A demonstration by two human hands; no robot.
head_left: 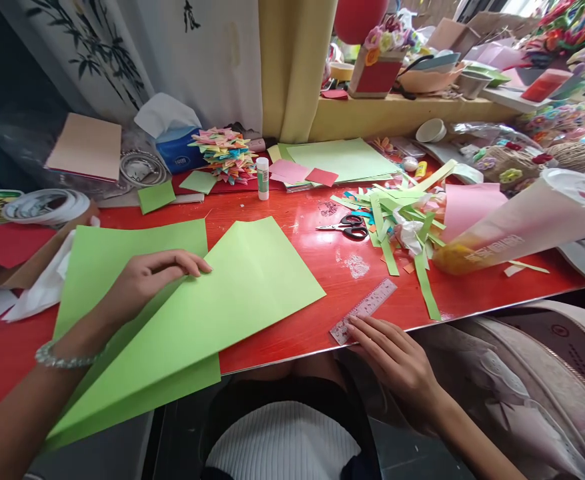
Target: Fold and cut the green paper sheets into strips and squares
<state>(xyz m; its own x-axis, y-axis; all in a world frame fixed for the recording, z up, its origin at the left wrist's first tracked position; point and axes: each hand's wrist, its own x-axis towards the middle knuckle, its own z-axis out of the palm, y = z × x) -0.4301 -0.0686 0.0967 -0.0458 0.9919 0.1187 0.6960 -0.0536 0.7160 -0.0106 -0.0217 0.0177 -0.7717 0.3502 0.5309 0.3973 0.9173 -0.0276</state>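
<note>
Left hand (pixel 146 279) touches a light-green paper sheet (pixel 252 287), grip unclear; unclenched right hand (pixel 401 357) could, by pulling back, drag the flat pinkish plastic ruler (pixel 371 305) off.

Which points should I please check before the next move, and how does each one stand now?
1. Left-hand grip touching the green paper: ok.
2. Right-hand grip touching the ruler: ok.
3. Ruler lying on the green paper: not ok; it is apart, on the red table.
4. Green paper's layers edge to edge: not ok; they lie askew.
5. Scissors out of both hands: ok, on the table.
6. Faint marks on the green paper: cannot tell.
</note>
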